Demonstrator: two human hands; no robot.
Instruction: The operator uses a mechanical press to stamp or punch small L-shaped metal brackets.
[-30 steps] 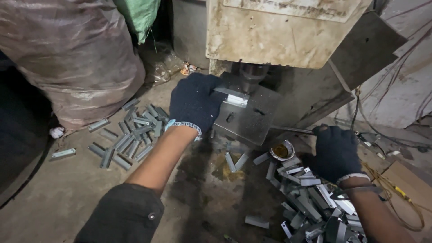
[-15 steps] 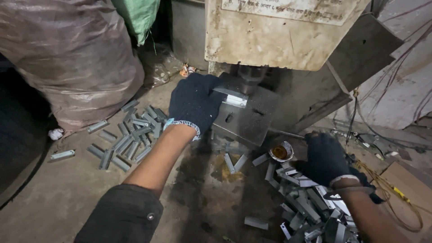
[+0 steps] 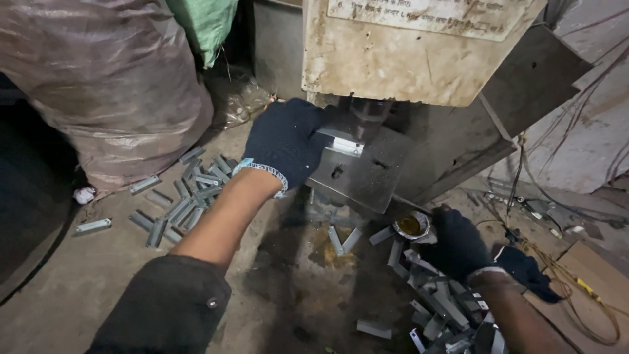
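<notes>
My left hand point(image 3: 285, 141), in a dark knit glove, holds a small shiny metal piece point(image 3: 342, 142) on the grey die plate point(image 3: 363, 177) under the ram of a worn cream press machine point(image 3: 419, 46). My right hand point(image 3: 458, 246), also gloved, rests low on a heap of grey metal strips point(image 3: 439, 305) at the lower right, fingers curled into the pile; whether it grips one I cannot tell. A small round tin of yellowish grease point(image 3: 411, 226) sits just left of that hand.
Several finished metal pieces point(image 3: 183, 200) lie scattered on the dirty floor at left. A large plastic-wrapped sack point(image 3: 111, 85) stands behind them. Loose wires point(image 3: 563, 216) and cardboard point(image 3: 590, 275) lie at the right. Two strips point(image 3: 344, 239) lie under the die.
My right hand has dropped lower and slid left onto the heap of strips. My left hand stays at the die with the metal piece.
</notes>
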